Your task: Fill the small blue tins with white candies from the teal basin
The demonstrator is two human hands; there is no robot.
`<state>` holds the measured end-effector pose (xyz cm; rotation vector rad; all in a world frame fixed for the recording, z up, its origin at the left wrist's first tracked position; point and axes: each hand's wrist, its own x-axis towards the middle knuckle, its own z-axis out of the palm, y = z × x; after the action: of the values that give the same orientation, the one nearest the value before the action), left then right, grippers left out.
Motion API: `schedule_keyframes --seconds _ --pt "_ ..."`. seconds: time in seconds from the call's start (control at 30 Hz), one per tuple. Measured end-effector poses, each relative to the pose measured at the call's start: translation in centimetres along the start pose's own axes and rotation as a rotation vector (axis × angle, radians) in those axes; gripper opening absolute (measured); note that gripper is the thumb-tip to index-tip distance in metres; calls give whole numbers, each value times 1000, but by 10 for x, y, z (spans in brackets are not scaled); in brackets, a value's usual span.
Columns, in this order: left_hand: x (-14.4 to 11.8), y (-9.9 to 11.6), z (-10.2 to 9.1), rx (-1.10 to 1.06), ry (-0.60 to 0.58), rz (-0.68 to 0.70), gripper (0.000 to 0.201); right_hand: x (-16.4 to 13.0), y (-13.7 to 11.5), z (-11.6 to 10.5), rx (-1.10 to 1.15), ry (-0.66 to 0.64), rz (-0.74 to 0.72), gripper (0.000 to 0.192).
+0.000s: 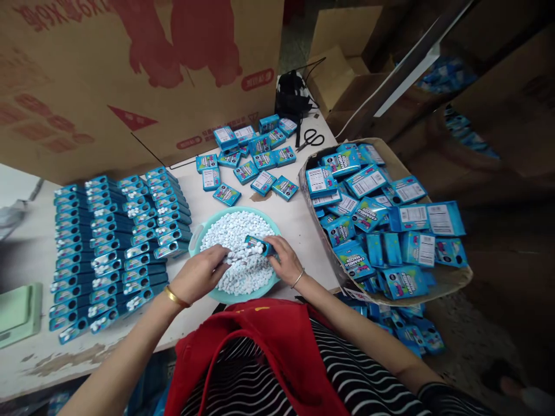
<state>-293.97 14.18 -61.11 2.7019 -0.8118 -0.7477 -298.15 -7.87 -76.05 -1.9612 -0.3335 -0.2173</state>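
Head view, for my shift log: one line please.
left hand: in white candies | right hand: holds small blue box | over round teal basin

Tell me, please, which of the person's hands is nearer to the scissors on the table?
Right. The right hand holds a small blue box over the basin's far side, more nearly below the scissors; the left hand lies further left and nearer the person.
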Motion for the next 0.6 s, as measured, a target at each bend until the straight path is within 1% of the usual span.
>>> schedule_keyframes --seconds 0.1,0.2,0.3,0.37,0.43,0.5,0.53,0.6 --pt "6 27 -17 226 -101 -69 21 0 -3 6 -25 -14 -27 47" --pt "9 55 -29 416 -167 -129 21 -2 -5 9 -25 -14 -39 47" --pt "10 76 -34 511 -209 -140 27 -3 -5 11 -16 -11 -36 47" --pt "10 83 -36 523 -223 -131 29 -4 -5 14 -7 -12 -22 47" --pt "8 82 -37 512 -211 -115 30 -5 -3 16 8 -16 -8 47" --pt "4 70 -36 492 -168 -116 28 -6 0 16 24 -16 7 47" --pt "1 60 -34 473 -137 -125 27 -7 2 16 32 -10 17 46" --pt "-4 30 -23 409 -82 -164 24 -7 4 12 56 19 42 45"
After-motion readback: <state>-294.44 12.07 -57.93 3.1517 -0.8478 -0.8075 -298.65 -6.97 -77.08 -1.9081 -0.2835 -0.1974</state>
